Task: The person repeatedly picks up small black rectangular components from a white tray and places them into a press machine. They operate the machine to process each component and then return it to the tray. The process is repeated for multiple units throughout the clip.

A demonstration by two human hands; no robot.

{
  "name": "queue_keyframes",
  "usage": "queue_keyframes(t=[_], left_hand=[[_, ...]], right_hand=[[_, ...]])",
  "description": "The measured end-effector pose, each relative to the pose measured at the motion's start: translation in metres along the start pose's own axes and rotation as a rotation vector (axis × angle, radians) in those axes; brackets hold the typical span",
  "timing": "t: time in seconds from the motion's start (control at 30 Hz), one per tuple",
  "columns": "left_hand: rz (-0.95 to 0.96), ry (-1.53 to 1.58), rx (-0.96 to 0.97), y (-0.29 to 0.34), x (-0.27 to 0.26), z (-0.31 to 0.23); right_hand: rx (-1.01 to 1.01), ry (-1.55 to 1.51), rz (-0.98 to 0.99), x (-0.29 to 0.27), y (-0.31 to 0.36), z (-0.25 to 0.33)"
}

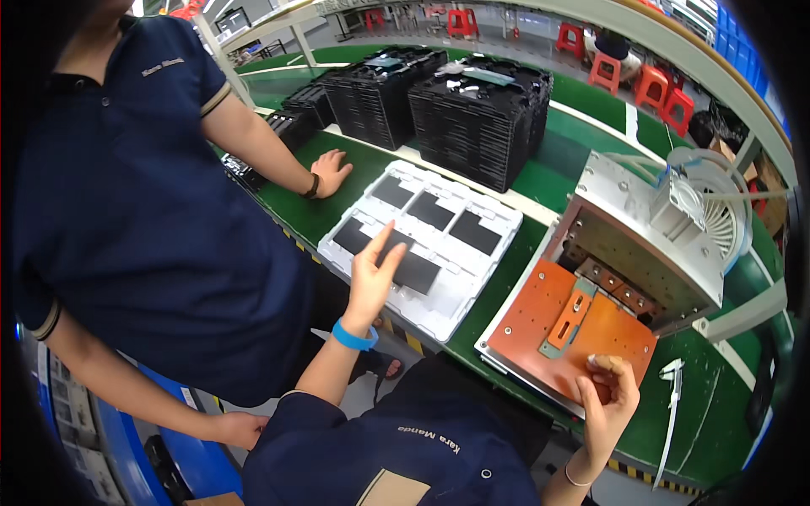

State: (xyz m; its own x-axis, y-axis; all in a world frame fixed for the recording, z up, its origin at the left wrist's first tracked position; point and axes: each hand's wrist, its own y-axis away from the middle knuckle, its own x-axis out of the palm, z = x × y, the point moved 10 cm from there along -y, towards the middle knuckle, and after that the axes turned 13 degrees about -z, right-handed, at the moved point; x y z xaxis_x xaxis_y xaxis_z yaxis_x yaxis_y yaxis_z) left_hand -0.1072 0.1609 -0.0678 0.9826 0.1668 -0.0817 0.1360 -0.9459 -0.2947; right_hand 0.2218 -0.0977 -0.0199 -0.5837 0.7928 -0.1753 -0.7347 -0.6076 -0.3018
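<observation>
My left hand (369, 282), wearing a blue wristband, is over the near side of a white plastic tray (460, 312). Its thumb and index finger are stretched apart, with nothing visible between them. Dark flat rectangular panels lie in the tray's pockets, one of them (415, 273) right beside my fingers. My right hand (609, 395) hovers at the front right corner of an orange plate (523, 325) on a metal press (650, 244). Its fingers are bent but apart from the thumb, and no held thing shows. A narrow green and orange fixture (569, 319) sits mid-plate.
Tall stacks of black trays (481, 118) stand behind the white tray on the green bench. A caliper (671, 396) lies right of the press. At left stands a co-worker (160, 211), one hand (332, 171) resting on the bench. Red stools (651, 86) are farther back.
</observation>
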Motion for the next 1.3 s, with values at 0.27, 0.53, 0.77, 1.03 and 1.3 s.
queue_keyframes(t=[0.27, 0.53, 0.77, 1.03, 1.3], left_hand=[[0.012, -0.366, 0.136, 0.020, 0.023, 0.026], [-0.002, -0.654, 0.545, 0.064, 0.030, -0.006], [0.244, -0.625, 0.796, 0.094, 0.048, -0.004], [0.162, -0.588, 0.833, 0.095, 0.044, -0.002], [0.142, -0.580, 0.860, 0.096, 0.043, -0.004]], right_hand=[[0.005, 0.014, -0.005, -0.004, -0.001, 0.002], [-0.012, 0.056, 0.015, -0.003, 0.000, 0.000], [0.002, 0.089, 0.075, -0.003, 0.002, -0.003], [-0.006, 0.063, 0.081, -0.001, 0.002, 0.000], [-0.018, 0.031, 0.009, -0.002, 0.000, 0.004]])
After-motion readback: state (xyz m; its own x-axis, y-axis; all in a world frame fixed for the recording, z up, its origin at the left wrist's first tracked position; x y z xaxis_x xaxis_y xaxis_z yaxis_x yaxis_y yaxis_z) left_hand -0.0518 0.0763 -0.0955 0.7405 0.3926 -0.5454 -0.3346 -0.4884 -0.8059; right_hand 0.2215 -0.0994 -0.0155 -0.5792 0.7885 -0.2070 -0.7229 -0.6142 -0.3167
